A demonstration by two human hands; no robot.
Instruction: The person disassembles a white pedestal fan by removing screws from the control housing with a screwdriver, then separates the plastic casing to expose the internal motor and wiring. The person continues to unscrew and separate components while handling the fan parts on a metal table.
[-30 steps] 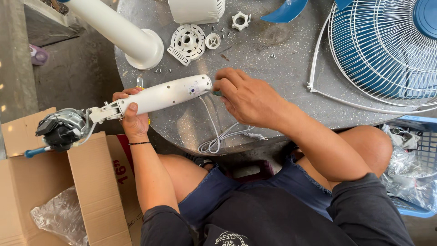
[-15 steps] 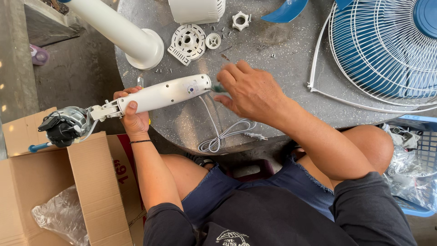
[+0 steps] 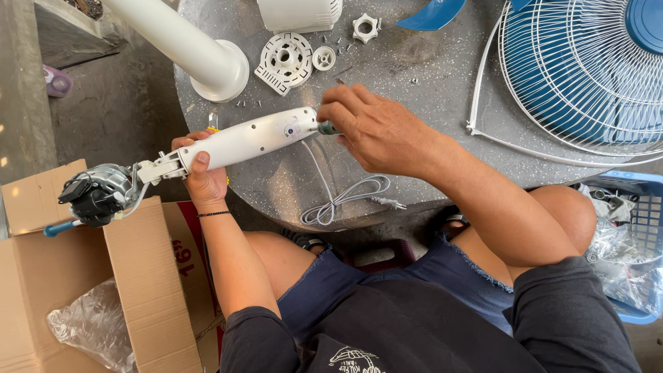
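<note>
One round grey surface [image 3: 414,173] carries the work. On its right lies one wire fan guard [image 3: 580,76], springy and likely light, best taken by the rim. One white pole [image 3: 186,48] with a flared end lies at the upper left, and one white housing [image 3: 300,12] sits at the top edge. One blue blade [image 3: 431,14] shows only in part.

The neck [image 3: 252,140], one long white plastic casing, lies half off the surface's left edge with one dark motor [image 3: 97,193] hanging from its outer end over one open cardboard box [image 3: 90,276]. I judge it stiff and smooth, and heavy at the motor end, so the grip belongs at the casing near that end. The left hand [image 3: 204,173] wraps it there from below, thumb on top. The right hand [image 3: 376,128] pinches a small green-tipped tool [image 3: 326,128] against the casing's inner end.

One grey cord [image 3: 345,197], limp and looped, trails from the neck toward the lap. One blue basket [image 3: 639,249] stands at the right.

Small parts: one ribbed disc [image 3: 284,61], one cap [image 3: 323,57], one nut [image 3: 364,27]. Loose screws lie scattered, too small to count.
</note>
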